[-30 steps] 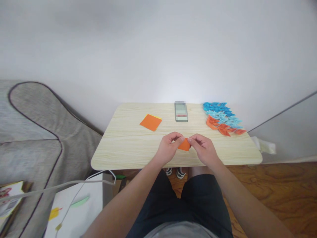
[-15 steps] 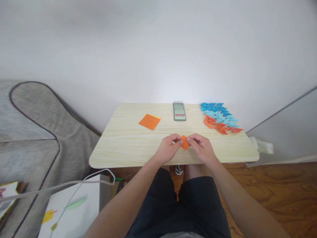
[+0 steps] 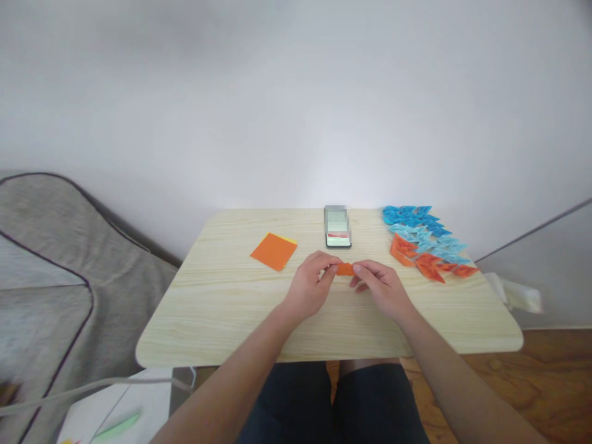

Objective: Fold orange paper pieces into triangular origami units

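My left hand [image 3: 311,285] and my right hand [image 3: 378,287] meet over the middle of a light wooden table [image 3: 222,320]. Both pinch a small folded orange paper [image 3: 345,269] between fingertips and thumbs, one hand at each end. It now looks like a narrow strip held low over the tabletop. A stack of flat orange paper squares [image 3: 274,250] lies to the left of my hands. A phone [image 3: 337,226] lies just beyond them.
Several folded blue and orange paper pieces [image 3: 425,242] lie in rows at the table's far right. A grey cushioned seat [image 3: 50,259] stands to the left. A white cable [image 3: 92,388] runs past the table's near-left corner. White wall is behind.
The view has tilted so the table sits lower and nearer. My hands have moved forward over the table and the orange paper between them looks folded narrower.
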Demonstrator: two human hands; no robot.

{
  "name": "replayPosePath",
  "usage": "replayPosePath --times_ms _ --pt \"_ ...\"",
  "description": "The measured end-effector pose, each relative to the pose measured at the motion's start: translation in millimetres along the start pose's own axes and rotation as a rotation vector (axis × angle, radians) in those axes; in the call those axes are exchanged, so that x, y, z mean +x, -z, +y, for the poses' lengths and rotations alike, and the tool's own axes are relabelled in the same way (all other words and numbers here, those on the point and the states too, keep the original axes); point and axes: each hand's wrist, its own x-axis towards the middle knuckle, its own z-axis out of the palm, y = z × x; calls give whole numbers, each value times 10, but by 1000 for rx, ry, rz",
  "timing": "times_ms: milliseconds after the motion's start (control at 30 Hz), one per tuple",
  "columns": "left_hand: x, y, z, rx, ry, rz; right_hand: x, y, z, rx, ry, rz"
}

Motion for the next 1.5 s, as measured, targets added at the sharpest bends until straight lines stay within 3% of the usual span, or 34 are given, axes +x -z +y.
replayPosePath --times_ms 300,600,700,900,1000,1133,1300,1500 --pt "23 -41 -99 27 -22 -35 111 -79 100 270 -168 22" --pt "-69 -53 -41 140 -133 -40 37 -212 103 253 -146 152" --pt "-103 -34 -41 225 -155 -66 -8 -226 61 109 -108 187" --pt "-217 3 -10 511 -186 -109 -129 -167 -15 -454 34 213" --pt "-269 17 8 565 -195 -180 -169 -111 32 -639 242 220" --pt "-329 38 25 570 -216 -285 -209 -26 143 -801 503 113" --pt "-412 48 49 562 -206 -344 -307 56 237 -901 567 64" --pt "-450 42 48 559 -213 -386 -459 115 276 -921 533 -17"
